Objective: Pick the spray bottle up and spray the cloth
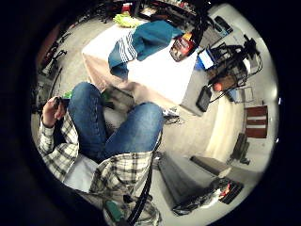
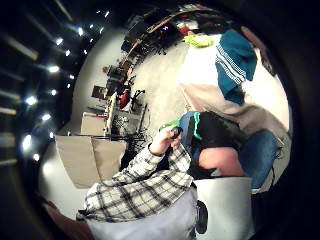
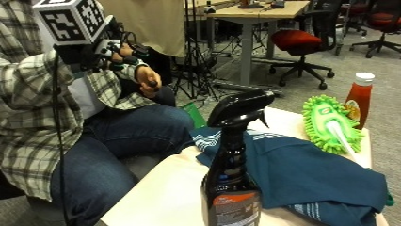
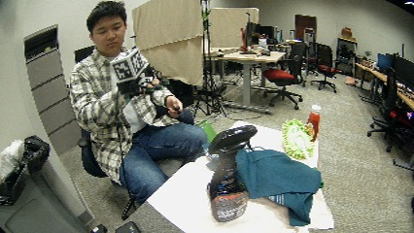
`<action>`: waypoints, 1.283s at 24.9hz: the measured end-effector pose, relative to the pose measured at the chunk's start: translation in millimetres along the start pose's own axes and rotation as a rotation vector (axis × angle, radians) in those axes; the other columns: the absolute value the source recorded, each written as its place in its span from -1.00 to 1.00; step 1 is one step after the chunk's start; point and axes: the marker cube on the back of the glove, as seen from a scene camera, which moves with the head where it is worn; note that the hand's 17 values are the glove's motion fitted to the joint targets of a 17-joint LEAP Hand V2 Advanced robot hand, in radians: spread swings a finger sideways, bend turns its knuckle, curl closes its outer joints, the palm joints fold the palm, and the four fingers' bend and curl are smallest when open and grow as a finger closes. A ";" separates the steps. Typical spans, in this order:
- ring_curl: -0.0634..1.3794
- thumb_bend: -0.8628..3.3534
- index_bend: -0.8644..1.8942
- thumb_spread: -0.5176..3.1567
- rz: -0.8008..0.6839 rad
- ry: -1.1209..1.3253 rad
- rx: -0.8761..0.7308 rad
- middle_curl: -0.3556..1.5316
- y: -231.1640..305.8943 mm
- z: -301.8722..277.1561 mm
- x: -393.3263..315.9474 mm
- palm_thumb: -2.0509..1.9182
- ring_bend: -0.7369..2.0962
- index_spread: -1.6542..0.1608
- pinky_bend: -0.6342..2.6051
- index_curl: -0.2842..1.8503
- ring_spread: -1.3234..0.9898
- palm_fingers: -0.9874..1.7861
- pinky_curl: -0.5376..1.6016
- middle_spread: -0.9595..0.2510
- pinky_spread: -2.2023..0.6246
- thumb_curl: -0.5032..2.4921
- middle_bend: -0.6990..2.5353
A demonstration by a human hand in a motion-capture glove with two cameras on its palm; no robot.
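Observation:
A dark spray bottle [image 3: 232, 188] with a black trigger head stands upright at the near end of the white table [image 3: 169, 193]. Just behind it lies a crumpled teal cloth [image 3: 300, 174] with white stripes. My gloved right hand [image 3: 111, 51] is raised in front of my chest, well away from the table, fingers loosely curled and holding nothing. From the little finger side palm view the bottle [image 1: 182, 47] and cloth [image 1: 141, 42] look small and far off beyond my knees. The bare left hand [image 3: 147, 77] holds a small black object over my lap.
A green fluffy duster [image 3: 329, 122] and a red sauce bottle [image 3: 359, 99] sit at the table's far end. My knees in jeans [image 3: 125, 136] are close to the table's side. Office chairs [image 3: 300, 40] and a desk stand behind.

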 end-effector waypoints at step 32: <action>-0.51 -0.52 -0.23 -0.14 0.185 -0.862 0.489 -0.24 -252.1 -4.1 242.0 0.46 -0.23 0.57 -0.50 -0.44 0.12 0.18 -0.23 0.56 0.68 -0.35 -0.40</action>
